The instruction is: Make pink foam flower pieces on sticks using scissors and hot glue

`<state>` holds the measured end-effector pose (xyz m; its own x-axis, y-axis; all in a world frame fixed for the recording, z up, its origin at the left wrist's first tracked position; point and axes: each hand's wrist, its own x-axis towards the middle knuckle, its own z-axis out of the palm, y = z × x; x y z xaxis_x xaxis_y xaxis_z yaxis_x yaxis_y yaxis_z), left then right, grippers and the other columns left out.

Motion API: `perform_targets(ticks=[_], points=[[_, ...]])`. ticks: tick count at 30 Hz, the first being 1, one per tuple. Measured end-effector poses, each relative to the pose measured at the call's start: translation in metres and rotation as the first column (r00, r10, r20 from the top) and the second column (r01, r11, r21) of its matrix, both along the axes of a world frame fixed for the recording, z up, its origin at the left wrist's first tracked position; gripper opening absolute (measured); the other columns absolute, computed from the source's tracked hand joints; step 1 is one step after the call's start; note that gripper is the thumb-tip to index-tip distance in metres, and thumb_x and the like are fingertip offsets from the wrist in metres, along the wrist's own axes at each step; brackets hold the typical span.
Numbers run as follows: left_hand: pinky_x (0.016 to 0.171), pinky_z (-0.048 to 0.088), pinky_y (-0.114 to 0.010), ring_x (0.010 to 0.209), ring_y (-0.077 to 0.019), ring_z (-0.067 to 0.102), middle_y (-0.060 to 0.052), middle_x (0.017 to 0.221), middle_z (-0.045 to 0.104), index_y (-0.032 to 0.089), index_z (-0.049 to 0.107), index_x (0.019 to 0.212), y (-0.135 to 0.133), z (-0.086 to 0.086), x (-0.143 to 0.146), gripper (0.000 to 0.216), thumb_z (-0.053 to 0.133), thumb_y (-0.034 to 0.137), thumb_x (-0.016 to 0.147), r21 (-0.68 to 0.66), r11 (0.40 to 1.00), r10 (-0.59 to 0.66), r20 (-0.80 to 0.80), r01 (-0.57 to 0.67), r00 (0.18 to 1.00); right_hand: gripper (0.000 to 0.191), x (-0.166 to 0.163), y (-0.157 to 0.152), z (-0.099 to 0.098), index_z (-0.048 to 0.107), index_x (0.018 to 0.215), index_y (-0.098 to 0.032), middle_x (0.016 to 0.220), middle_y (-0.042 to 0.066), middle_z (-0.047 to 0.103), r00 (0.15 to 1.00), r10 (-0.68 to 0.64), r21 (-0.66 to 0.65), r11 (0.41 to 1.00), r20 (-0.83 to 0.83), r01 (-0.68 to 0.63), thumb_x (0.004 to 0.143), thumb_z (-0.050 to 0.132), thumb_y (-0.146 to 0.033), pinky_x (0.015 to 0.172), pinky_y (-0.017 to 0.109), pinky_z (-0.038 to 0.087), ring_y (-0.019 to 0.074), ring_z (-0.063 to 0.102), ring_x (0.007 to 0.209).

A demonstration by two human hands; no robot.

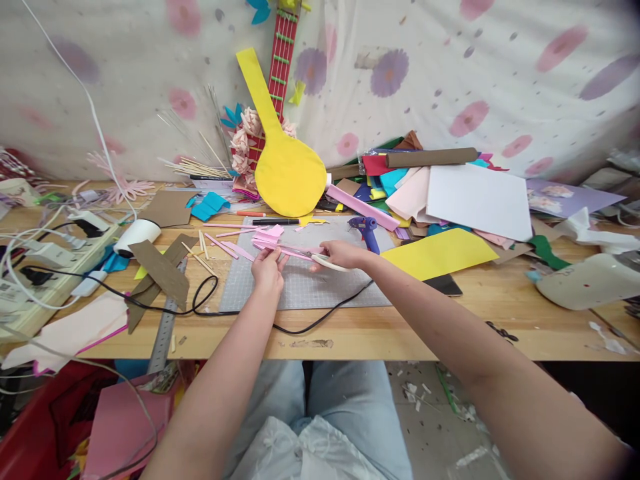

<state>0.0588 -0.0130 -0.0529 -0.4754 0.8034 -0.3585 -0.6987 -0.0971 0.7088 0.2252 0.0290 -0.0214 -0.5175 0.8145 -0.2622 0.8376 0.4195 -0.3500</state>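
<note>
My left hand pinches a thin pink paper strip above the grey cutting mat. In my right hand is a pair of scissors with white handles; the blades point left along the strip, toward my left fingers. Whether the blades are apart is too small to make out. More pink pieces lie just beyond my left hand. Behind my right hand a purple glue gun rests on the mat, and a black marker lies at the mat's far edge.
A yellow banjo-shaped cutout leans against a red flower-trimmed instrument model. Coloured sheets and a white sheet pile up at right. On the left are a power strip, a steel ruler and a black cord crossing the table.
</note>
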Motion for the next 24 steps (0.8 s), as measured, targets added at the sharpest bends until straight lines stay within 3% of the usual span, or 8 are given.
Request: perform_targets(ticks=[14, 24], points=[[0.077, 0.051, -0.035, 0.059, -0.0055, 0.056, 0.002, 0.065, 0.056, 0.012, 0.056, 0.064, -0.001, 0.0, 0.009, 0.019, 0.054, -0.007, 0.066, -0.023, 0.999, -0.04, 0.011, 0.04, 0.999, 0.059, 0.002, 0.001, 0.006, 0.048, 0.079, -0.018, 0.084, 0.005, 0.06, 0.997, 0.021, -0.11, 0.994, -0.07, -0.028, 0.054, 0.054, -0.072, 0.054, 0.023, 0.032, 0.0176, 0.053, 0.073], [0.078, 0.051, -0.035, 0.062, -0.0071, 0.058, 0.001, 0.066, 0.057, 0.012, 0.055, 0.066, -0.002, 0.003, 0.018, 0.018, 0.054, -0.007, 0.067, -0.039, 0.996, -0.077, 0.016, 0.077, 0.997, 0.05, 0.001, -0.001, 0.007, 0.045, 0.072, -0.017, 0.056, -0.004, 0.047, 0.96, 0.042, -0.318, 0.939, -0.277, -0.133, 0.06, 0.056, -0.064, 0.047, 0.02, 0.03, 0.0078, 0.042, 0.051]])
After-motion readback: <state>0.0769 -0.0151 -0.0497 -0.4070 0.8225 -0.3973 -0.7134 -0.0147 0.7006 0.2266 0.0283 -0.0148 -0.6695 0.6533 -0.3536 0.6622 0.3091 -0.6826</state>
